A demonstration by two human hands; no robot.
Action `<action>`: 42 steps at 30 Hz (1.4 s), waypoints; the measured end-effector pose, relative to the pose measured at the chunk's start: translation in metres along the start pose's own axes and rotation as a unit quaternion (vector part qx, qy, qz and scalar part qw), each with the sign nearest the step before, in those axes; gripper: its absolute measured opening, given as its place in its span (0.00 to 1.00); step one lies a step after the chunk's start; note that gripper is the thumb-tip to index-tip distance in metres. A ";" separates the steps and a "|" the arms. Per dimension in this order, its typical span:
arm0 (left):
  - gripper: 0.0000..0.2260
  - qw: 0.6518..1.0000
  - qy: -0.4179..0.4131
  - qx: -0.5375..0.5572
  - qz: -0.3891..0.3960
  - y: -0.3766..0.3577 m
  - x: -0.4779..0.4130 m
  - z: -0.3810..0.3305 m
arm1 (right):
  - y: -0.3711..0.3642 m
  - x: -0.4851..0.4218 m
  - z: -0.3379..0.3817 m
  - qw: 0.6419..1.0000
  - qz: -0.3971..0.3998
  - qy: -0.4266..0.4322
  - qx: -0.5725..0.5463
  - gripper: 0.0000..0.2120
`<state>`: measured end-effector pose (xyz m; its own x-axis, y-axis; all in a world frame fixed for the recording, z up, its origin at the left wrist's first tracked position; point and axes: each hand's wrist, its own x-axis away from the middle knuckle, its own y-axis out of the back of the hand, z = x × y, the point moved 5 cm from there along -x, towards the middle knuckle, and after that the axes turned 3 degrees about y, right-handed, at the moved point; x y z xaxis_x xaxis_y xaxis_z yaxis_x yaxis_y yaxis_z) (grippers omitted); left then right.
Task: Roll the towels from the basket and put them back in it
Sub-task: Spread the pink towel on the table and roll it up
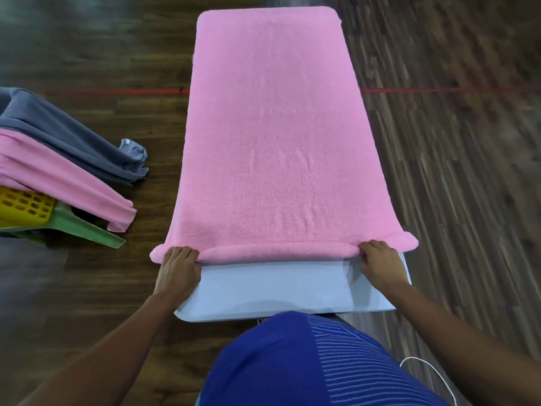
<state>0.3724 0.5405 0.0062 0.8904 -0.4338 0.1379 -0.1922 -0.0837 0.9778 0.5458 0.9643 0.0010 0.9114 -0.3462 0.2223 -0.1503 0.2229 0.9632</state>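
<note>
A pink towel (272,136) is spread lengthwise over a narrow, pale tabletop (278,288), and nearly all of the surface is covered by it. Only a bare strip at the near end is left showing. The far, round-cornered end of the towel is laid at the far end of the tabletop. At the near end its corners are spilled past the tabletop edge on either side. Open wooden floor (453,171) is seen all round, crossed by a thin red line (409,90).

The near edge of the towel is turned into a slim, tight roll lying across the tabletop. The left hand (178,265) is set on the roll's left end and the right hand (380,263) on its right end. On each, the fingers are curled over the roll, which is gripped.

To the left, well apart from the tabletop, a yellow basket (26,205) with a slotted wall is cut off by the frame edge. A grey towel (67,142) and a second pink towel (58,177) are draped out of it unrolled, grey above pink, with their ends hung over the rim. A green plastic leg (87,230) is seen below the basket.

The towels are soft and fleecy, and the tabletop is smooth and matte. A white cable (430,373) is seen at the lower right.
</note>
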 end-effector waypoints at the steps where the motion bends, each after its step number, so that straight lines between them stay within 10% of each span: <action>1: 0.07 1.000 -0.006 -0.003 0.011 0.000 0.002 0.000 | 0.000 0.004 0.000 1.000 0.005 -0.003 0.006 0.07; 7: 0.06 0.997 0.004 0.006 0.071 0.002 0.000 0.003 | 0.000 0.013 -0.003 0.995 0.078 -0.031 0.046 0.10; 25: 0.17 0.999 0.018 0.021 0.030 -0.016 0.003 0.003 | -0.011 0.018 0.007 0.997 -0.041 0.001 -0.072 0.14; 35: 0.08 0.995 0.022 -0.042 0.086 -0.002 -0.013 0.002 | 0.004 -0.007 -0.002 0.992 0.121 -0.012 0.031 0.15; 42: 0.03 0.999 0.023 0.033 -0.031 0.007 -0.023 0.003 | 0.011 -0.014 -0.004 0.998 -0.045 -0.018 -0.030 0.06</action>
<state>0.3494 0.5466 0.0096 0.9193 -0.3841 0.0855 -0.1613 -0.1696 0.9722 0.5334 0.9755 0.0082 0.9054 -0.4000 0.1422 -0.0449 0.2428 0.9690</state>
